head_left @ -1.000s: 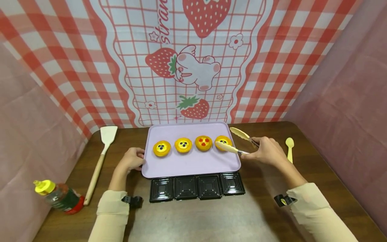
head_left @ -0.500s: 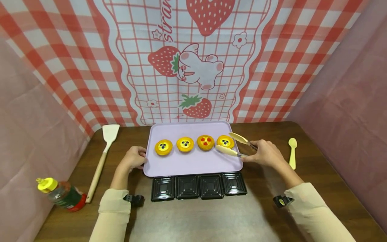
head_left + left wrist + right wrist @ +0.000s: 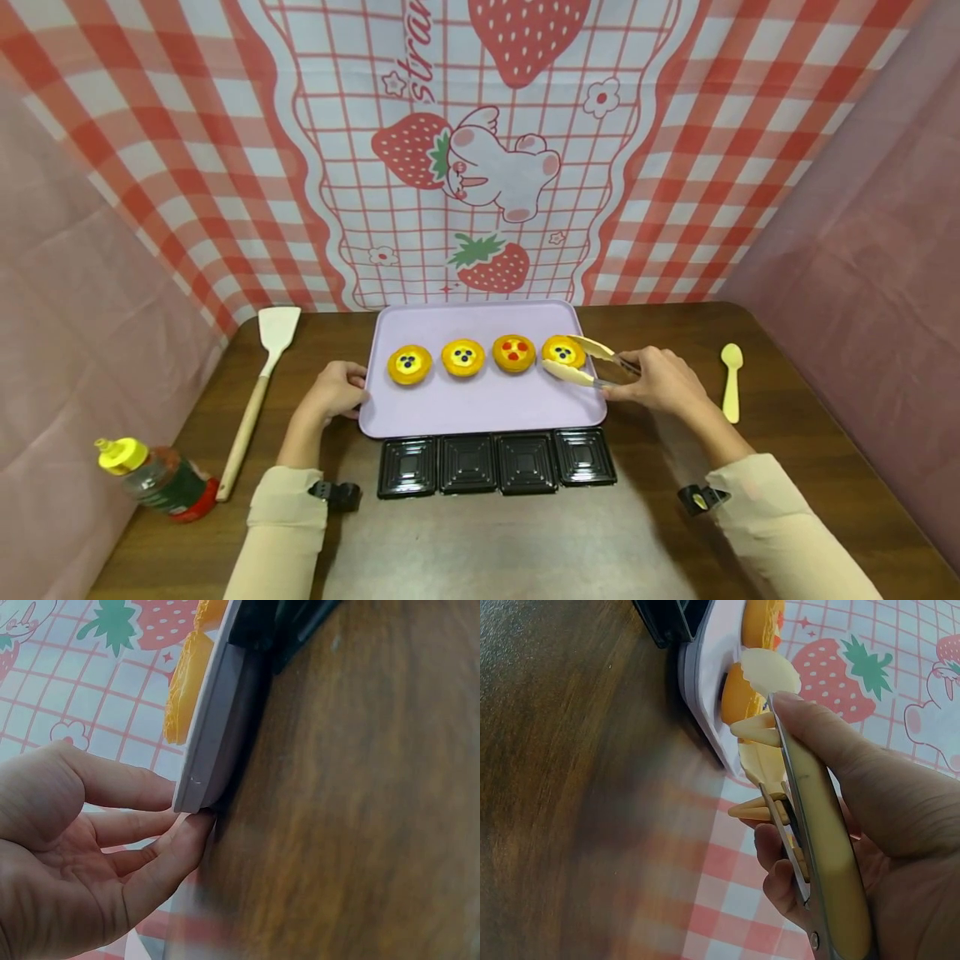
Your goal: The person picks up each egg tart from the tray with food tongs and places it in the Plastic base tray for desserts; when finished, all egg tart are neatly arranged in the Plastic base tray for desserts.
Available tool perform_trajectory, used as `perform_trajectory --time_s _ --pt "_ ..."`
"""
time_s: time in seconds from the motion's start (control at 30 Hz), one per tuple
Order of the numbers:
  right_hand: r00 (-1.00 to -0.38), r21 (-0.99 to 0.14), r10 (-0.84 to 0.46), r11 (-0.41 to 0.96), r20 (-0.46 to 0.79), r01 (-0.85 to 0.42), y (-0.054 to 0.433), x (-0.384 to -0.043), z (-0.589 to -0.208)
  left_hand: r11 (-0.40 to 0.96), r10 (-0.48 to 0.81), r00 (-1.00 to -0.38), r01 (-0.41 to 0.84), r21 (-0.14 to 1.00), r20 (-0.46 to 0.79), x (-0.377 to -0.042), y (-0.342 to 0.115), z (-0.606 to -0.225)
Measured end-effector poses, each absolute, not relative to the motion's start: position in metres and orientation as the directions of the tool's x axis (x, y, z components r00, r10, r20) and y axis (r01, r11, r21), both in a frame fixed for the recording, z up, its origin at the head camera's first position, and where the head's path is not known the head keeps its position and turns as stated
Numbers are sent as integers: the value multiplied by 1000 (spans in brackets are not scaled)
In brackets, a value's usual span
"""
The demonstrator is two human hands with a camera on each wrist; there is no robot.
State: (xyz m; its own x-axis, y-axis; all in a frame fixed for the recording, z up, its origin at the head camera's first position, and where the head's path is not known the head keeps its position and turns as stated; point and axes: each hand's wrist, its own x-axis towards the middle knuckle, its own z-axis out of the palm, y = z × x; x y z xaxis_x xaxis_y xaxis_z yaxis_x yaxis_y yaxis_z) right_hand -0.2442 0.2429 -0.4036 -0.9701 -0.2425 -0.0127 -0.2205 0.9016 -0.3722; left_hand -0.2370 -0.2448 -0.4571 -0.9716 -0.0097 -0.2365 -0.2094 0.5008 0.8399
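Observation:
My left hand (image 3: 340, 391) pinches the left edge of a lilac tray (image 3: 480, 412); in the left wrist view the thumb lies at the rim and fingertips are under it. Several yellow tarts stand in a row on the tray. Three have blue berry toppings, and one tart (image 3: 514, 353) has red ones. With my right hand (image 3: 660, 382) I hold tongs (image 3: 576, 375) with cream scalloped tips. Those tips straddle the rightmost tart (image 3: 563, 352), one on the far right side, one on the near side. Whether they touch it I cannot tell.
Several black square plastic containers (image 3: 468, 463) line the tray's front edge. To the left are a white spatula (image 3: 258, 400) with a wooden handle and a yellow-capped squeeze bottle (image 3: 157, 481) lying tilted. A cream spoon (image 3: 731, 383) lies at right. A patterned cloth (image 3: 480, 167) hangs behind.
The tongs' tips have drawn closer together and now sit lower, around the rightmost tart. The head view has shifted slightly. My left hand stays at the tray's edge.

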Motion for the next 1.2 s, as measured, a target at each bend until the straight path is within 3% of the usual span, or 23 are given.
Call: perform_trajectory --time_s 0.6,1.2 --pt "-968 -370 -251 896 30 -244 246 -234 -393 497 -5 -970 -214 841 -244 -234 -244 -459" --pt "-939 -329 -315 880 139 -344 267 -175 -356 484 6 -972 -203 851 -235 -237 -246 -460"
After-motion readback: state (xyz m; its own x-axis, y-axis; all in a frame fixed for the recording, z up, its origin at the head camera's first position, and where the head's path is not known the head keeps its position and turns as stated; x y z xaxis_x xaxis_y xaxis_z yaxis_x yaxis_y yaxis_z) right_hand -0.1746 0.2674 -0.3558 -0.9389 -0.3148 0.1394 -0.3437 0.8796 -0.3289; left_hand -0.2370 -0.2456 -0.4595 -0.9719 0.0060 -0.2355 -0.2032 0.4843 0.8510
